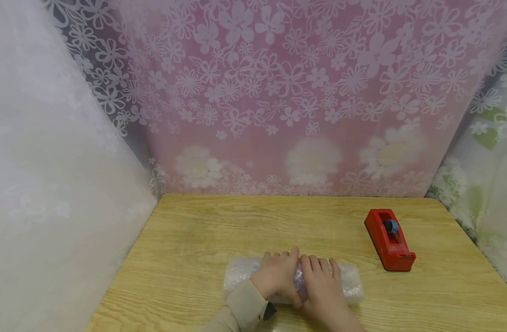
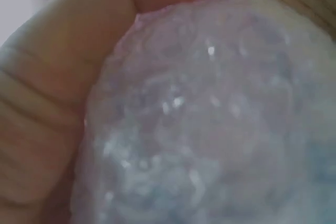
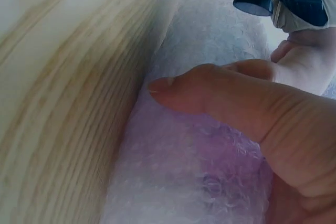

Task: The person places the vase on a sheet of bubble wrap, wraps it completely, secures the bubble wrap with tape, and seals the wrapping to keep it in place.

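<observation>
A roll of clear bubble wrap [image 1: 352,282] lies crosswise near the front of the wooden table, with something pink-purple showing through its middle. My left hand [image 1: 277,275] grips the roll left of centre, fingers over the far side and thumb on the near side. Close beside it, my right hand [image 1: 325,288] holds the roll right of centre. The right wrist view shows the right thumb [image 3: 210,90] lying across the wrap, low by the tabletop. In the left wrist view the bubble wrap [image 2: 194,108] fills most of the picture, with the left hand [image 2: 58,82] curved round it.
A red tape dispenser [image 1: 382,240] with a small blue tape roll [image 1: 391,225] stands on the right side of the wooden table [image 1: 187,235]. Flowered pink curtain [image 1: 253,92] hangs behind the table, and pale curtains [image 1: 58,184] hang at both sides.
</observation>
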The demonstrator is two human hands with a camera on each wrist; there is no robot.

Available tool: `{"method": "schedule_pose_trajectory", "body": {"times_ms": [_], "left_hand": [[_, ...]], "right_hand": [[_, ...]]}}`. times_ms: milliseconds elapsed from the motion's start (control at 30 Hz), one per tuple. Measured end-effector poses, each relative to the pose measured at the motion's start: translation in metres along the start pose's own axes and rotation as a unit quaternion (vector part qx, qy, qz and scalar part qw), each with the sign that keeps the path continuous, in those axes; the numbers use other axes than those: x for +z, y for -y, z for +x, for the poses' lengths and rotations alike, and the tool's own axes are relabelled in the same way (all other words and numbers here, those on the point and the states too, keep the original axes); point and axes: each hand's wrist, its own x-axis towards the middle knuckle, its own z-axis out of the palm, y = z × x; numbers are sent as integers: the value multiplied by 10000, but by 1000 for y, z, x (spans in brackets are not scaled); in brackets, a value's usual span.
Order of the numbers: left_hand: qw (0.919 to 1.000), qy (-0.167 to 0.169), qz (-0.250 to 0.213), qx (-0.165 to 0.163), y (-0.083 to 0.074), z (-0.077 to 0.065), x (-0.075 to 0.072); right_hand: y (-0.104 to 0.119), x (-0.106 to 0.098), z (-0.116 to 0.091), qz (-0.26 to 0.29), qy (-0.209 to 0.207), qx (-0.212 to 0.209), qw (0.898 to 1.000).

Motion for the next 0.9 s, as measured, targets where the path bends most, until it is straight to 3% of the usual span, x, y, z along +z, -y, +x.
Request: {"method": "schedule_pose_trajectory", "body": {"times_ms": [133, 300, 667, 900], "left_hand": [[9994, -176, 285, 121, -1, -5, -1], [9925, -608, 1038, 213, -4, -10, 5], [9765, -1278, 1724, -185, -16, -13, 20], [9649, -1510, 2123, -339, -24, -20, 29]], "right_hand": [[-1, -1, 3, -11, 123, 66, 9999], [-1, -2, 6, 26, 105, 92, 9999], [-4, -5, 10, 172, 508, 233, 9983], [-7, -6, 12, 306, 664, 264, 9970]]}}
